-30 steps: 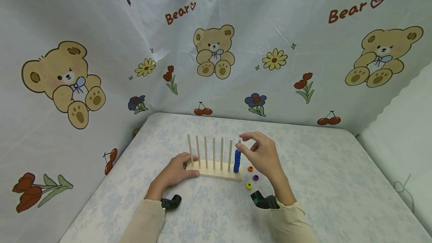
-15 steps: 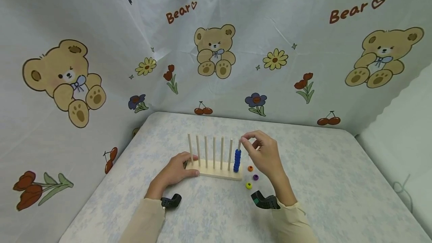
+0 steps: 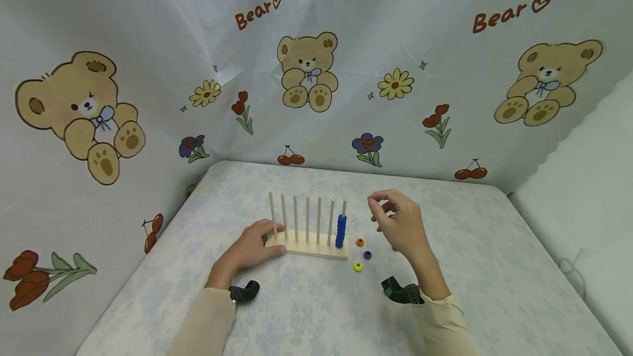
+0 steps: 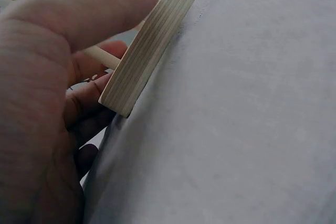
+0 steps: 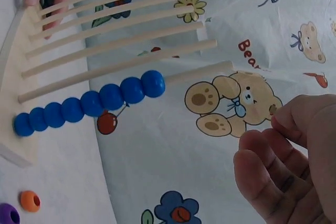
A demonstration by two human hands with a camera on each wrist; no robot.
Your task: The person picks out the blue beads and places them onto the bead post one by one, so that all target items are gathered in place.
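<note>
A pale wooden peg board (image 3: 306, 244) stands on the table with a row of several upright pegs. Its rightmost peg carries a stack of several blue beads (image 5: 92, 103), and the bare tip of that peg shows above them. My left hand (image 3: 253, 244) grips the board's left end, thumb (image 4: 113, 14) along the front side and fingers behind. To the right of the stack, my right hand (image 3: 401, 223) hovers apart from the pegs, fingers loosely curled. Nothing shows between its thumb and fingertips in the right wrist view.
An orange bead (image 3: 360, 242), a purple bead (image 3: 367, 255) and a yellow bead (image 3: 357, 267) lie right of the board. A small reddish thing (image 3: 394, 248) is partly hidden behind the right wrist. A bear-print curtain (image 3: 316, 142) hangs behind the table.
My right hand has left the top of the rightmost peg and moved right. The blue stack stays on its peg, and the left hand keeps its grip. The head view has shifted slightly.
</note>
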